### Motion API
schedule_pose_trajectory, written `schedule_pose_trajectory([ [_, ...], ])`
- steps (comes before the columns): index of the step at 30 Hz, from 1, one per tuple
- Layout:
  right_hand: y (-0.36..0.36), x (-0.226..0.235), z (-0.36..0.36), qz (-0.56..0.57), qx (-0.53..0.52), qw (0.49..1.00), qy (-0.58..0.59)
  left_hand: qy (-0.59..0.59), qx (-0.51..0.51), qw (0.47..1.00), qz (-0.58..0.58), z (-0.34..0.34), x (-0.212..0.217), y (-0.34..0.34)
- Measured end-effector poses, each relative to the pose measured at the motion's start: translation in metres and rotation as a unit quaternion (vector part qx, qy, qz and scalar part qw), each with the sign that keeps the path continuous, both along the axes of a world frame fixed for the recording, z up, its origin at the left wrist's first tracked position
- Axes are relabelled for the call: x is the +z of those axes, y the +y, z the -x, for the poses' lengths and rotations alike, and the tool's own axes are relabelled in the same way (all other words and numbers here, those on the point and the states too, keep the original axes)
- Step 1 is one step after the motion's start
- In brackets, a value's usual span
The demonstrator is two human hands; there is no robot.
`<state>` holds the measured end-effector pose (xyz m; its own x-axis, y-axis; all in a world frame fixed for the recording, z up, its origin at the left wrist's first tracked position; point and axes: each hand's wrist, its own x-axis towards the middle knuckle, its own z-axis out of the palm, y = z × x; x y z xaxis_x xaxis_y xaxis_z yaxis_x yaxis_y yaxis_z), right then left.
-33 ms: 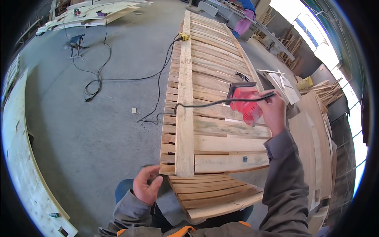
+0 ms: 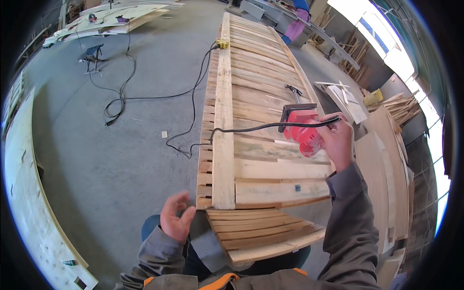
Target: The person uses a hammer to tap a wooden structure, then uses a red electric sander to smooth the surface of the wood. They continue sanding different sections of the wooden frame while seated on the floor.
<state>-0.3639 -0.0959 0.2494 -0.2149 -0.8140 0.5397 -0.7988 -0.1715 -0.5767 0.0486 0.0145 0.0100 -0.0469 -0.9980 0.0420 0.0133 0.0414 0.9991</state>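
My right hand [image 2: 337,144] grips a red electric sander [image 2: 305,126] with a dark base plate. It is tilted on its side, with the base facing left, over the right part of a long slatted wooden panel [image 2: 275,170]. From the sander a black cord [image 2: 256,127] runs left across the panel. My left hand [image 2: 177,217] is open and holds nothing, its fingers apart beside the panel's near left corner. A lengthwise board [image 2: 224,145] lies along the panel's left side. A hammer [image 2: 294,91] rests on the slats beyond the sander.
A yellow power socket [image 2: 222,44] sits on the board, with cable looped over the floor at left. Below the near end is a smaller slatted wooden piece [image 2: 266,232]. Sheets [image 2: 369,169] lean at right. A person [image 2: 296,24] stands at the far end.
My left hand has shifted slightly left, away from the panel's corner. The sander, still in my right hand, sits slightly lower and farther right. More of the hammer shows.
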Motion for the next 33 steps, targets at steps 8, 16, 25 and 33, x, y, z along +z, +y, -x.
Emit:
schedule_pose_trajectory([
  [8,0.159,0.073,-0.009,0.034,0.020,0.990,0.136,-0.060,-0.106,0.952,0.282,0.052,0.104,-0.057],
  [16,0.271,0.107,-0.016,0.052,-0.012,0.995,0.080,-0.190,-0.085,0.902,0.379,0.131,0.141,-0.061],
  [25,0.386,0.103,0.079,0.101,-0.158,0.975,0.116,-0.143,0.242,0.956,0.081,-0.055,0.024,-0.227],
  [33,0.472,0.053,0.081,0.045,-0.277,0.950,0.140,0.172,0.260,0.938,-0.151,0.010,0.103,-0.296],
])
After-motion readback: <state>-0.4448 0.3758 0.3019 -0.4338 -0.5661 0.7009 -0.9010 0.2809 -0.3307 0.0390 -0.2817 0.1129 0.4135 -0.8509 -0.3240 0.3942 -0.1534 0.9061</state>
